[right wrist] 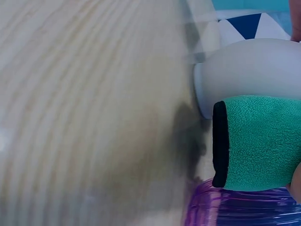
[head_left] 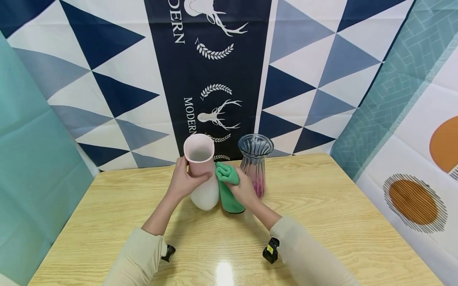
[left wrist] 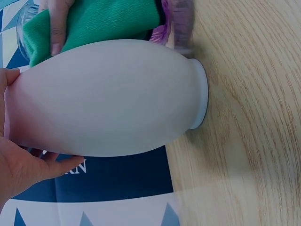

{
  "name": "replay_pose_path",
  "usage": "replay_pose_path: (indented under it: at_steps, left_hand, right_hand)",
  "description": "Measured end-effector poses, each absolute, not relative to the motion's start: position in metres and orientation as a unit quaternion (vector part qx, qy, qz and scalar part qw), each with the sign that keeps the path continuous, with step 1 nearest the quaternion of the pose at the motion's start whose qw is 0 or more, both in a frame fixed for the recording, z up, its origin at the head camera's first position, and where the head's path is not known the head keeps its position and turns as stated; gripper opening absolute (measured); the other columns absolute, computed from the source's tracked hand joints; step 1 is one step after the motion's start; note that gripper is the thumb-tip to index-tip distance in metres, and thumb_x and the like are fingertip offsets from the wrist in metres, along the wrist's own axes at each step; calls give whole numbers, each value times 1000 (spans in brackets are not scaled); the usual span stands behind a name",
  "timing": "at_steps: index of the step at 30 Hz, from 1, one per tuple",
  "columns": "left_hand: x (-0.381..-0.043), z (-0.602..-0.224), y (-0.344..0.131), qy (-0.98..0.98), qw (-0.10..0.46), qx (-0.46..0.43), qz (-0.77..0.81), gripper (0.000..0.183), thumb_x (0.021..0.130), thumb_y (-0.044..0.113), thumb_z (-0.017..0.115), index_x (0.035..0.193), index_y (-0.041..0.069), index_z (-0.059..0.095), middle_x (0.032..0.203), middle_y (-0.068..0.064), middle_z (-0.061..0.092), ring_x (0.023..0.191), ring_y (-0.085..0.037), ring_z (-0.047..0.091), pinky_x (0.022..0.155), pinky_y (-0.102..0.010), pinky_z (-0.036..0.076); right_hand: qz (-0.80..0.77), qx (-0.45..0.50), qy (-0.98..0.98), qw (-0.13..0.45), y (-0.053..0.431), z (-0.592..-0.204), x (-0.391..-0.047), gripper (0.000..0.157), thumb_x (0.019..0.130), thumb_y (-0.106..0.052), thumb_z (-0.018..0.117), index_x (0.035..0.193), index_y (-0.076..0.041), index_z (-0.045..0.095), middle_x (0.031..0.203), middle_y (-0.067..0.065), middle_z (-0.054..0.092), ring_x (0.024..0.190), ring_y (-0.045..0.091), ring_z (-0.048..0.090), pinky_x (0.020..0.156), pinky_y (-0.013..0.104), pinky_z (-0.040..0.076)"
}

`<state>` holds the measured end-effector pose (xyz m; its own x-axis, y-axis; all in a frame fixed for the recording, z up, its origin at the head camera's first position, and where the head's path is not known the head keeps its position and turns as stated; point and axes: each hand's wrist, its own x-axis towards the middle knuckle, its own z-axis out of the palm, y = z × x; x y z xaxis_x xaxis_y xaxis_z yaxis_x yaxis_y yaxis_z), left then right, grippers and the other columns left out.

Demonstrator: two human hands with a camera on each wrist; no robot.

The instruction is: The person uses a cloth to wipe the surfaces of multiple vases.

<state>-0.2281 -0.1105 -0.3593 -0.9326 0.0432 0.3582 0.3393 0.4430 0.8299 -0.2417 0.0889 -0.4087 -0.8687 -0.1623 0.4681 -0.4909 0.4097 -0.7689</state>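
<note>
A pink-and-white vase (head_left: 205,194) stands upright near the back of the table. My left hand (head_left: 185,180) grips its pink neck, with the thumb across the front. In the left wrist view the vase's white body (left wrist: 117,99) fills the middle, its foot at or just above the wood; which, I cannot tell. My right hand (head_left: 245,188) holds a bunched green cloth (head_left: 229,196) beside the vase's right side. The cloth's dark-edged end (right wrist: 220,143) hangs down in the right wrist view. Behind the right hand stands a ribbed glass vase (head_left: 255,149), blue above and pink-purple below.
The wooden table (head_left: 322,222) runs up to a patterned backdrop (head_left: 214,71) of triangles and stag heads. Teal cloth (head_left: 25,159) hangs at the left, and a printed white sheet (head_left: 404,159) at the right. The glass vase is close to the right hand.
</note>
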Motion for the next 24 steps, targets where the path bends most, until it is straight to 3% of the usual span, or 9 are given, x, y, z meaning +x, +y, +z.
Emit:
replay_pose_path:
  at_steps: [7, 13, 24]
  left_hand:
    - [-227, -358, -111, -838, 136, -111, -516, 80, 69, 25, 82, 134, 8, 39, 129, -12, 43, 118, -26, 41, 102, -50, 39]
    - [-230, -359, -112, -840, 134, -111, -514, 78, 71, 25, 80, 134, 6, 39, 129, -13, 43, 118, -26, 41, 102, -51, 39]
    - [-226, -356, -111, -843, 136, -102, -511, 78, 69, 25, 82, 133, 8, 40, 127, -13, 43, 117, -26, 42, 102, -50, 38]
  right_hand:
    - [496, 170, -835, 167, 89, -422, -237, 48, 84, -11, 69, 129, -11, 53, 127, 12, 59, 120, 29, 53, 104, 44, 41]
    - [500, 172, -833, 164, 91, -429, -235, 46, 84, -11, 69, 128, -13, 55, 126, 8, 61, 120, 25, 55, 104, 41, 42]
    - [513, 180, -818, 186, 91, -419, -236, 47, 83, -9, 69, 128, -11, 55, 124, 10, 61, 118, 25, 55, 102, 42, 43]
